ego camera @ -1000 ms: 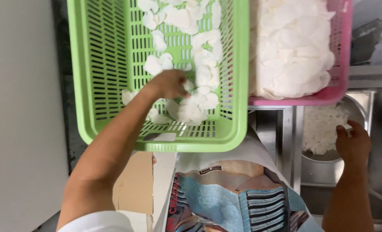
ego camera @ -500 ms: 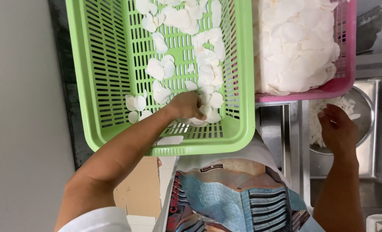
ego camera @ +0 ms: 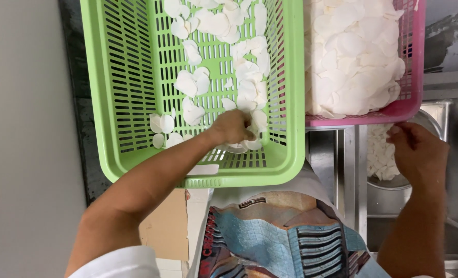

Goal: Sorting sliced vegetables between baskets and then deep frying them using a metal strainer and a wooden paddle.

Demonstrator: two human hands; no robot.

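My left hand (ego camera: 232, 127) reaches into a green slotted basket (ego camera: 115, 98) and is closed on thin white slices (ego camera: 249, 92) near its front right corner. More white slices lie scattered over the basket's floor. My right hand (ego camera: 417, 152) hovers, fingers curled, over a metal bowl (ego camera: 388, 177) that holds white slices (ego camera: 377, 152); whether it holds any I cannot tell. A pink slotted basket (ego camera: 406, 98) to the right is heaped with white slices (ego camera: 350, 56).
A steel sink surface (ego camera: 342, 170) lies under the baskets on the right. A patterned apron (ego camera: 280, 237) covers my front. A brown cardboard box (ego camera: 164, 226) stands below the green basket. A grey wall (ego camera: 23, 128) runs along the left.
My left hand slid toward the green basket's front right corner, gathering slices. My right hand moved left and up, now over the metal bowl.
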